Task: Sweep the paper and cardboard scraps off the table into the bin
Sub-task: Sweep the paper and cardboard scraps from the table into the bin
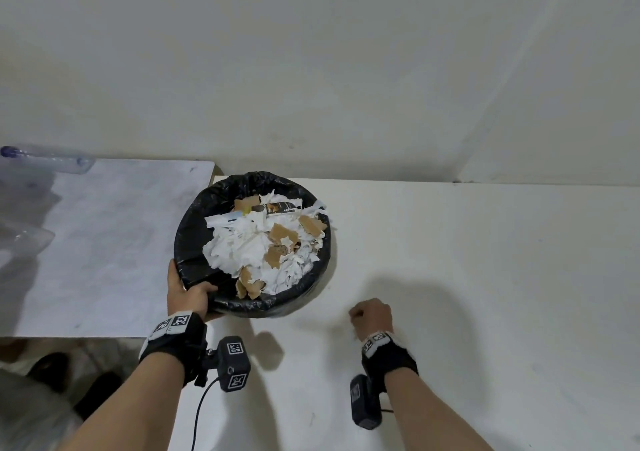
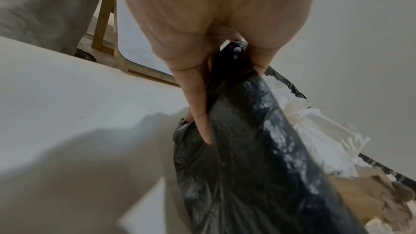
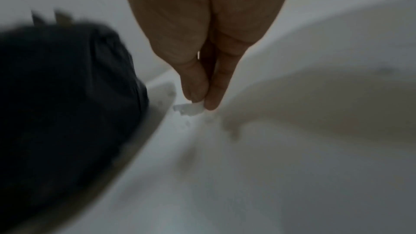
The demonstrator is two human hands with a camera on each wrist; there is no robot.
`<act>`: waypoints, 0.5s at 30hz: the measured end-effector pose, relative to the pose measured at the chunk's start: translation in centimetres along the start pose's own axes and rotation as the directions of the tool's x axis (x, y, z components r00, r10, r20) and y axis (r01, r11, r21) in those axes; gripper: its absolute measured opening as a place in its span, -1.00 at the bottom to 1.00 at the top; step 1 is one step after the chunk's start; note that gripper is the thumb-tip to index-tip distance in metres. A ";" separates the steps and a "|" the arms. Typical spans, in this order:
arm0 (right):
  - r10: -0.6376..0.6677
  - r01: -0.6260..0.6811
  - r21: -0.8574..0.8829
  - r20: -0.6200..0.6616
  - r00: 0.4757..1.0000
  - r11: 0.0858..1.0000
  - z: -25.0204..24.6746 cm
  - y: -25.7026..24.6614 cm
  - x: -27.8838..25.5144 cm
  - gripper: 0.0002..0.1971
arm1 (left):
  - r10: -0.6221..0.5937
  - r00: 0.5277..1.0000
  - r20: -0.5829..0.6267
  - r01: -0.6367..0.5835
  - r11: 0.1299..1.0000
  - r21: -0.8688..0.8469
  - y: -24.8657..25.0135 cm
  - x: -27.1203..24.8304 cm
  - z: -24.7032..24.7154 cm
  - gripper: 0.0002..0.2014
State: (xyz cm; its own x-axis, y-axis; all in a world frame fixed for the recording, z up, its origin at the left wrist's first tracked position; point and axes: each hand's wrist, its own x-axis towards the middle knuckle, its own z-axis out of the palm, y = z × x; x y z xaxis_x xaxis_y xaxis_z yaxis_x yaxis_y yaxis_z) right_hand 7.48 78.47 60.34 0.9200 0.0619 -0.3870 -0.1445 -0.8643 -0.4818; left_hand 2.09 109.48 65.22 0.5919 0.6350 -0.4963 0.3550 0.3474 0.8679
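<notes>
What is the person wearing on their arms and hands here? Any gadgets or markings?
Both hands, left hand and right hand, are bare, and so are the forearms. Each wrist carries a black strap with white tags printed with black square codes. A small black boxy camera hangs beside each wrist, also bearing square code tags; a black cable trails from the left one.

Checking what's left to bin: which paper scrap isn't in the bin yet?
The small white scrap pinched in the right hand, out over the table. The other scraps lie heaped inside the black-lined bin, held by the left hand.
</notes>
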 end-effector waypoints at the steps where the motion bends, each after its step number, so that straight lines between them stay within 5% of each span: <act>1: 0.002 0.001 0.082 -0.047 0.999 0.997 -0.9 -0.9 0.0 -0.77 | 0.001 1.000 -0.008 -0.001 1.000 -0.004 0.1 -0.1 -0.2 -0.09; 7: -0.083 0.214 0.463 -0.286 0.954 0.860 -7.8 -9.9 0.6 -0.87 | 0.001 0.997 -0.078 -0.002 1.000 -0.020 1.1 -0.9 -1.6 -0.09; 11: -0.172 0.341 0.495 -0.356 0.918 0.799 -7.5 -16.3 0.0 -0.82 | -0.010 0.995 -0.099 0.009 1.000 -0.016 1.0 -1.1 -1.1 -0.05; 15: -0.309 0.415 0.440 -0.294 0.904 0.797 -5.5 -17.9 -0.2 -0.70 | 0.008 0.997 -0.075 -0.010 0.999 -0.035 1.4 -1.2 0.0 -0.08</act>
State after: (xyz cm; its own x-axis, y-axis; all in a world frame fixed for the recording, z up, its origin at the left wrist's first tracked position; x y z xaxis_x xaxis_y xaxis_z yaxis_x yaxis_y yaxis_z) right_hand 11.89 91.21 73.36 0.9838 0.1765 0.0299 0.1066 -0.4434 -0.8900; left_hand 1.90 109.27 67.04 0.5386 0.6877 -0.4868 0.3231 0.3650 0.8731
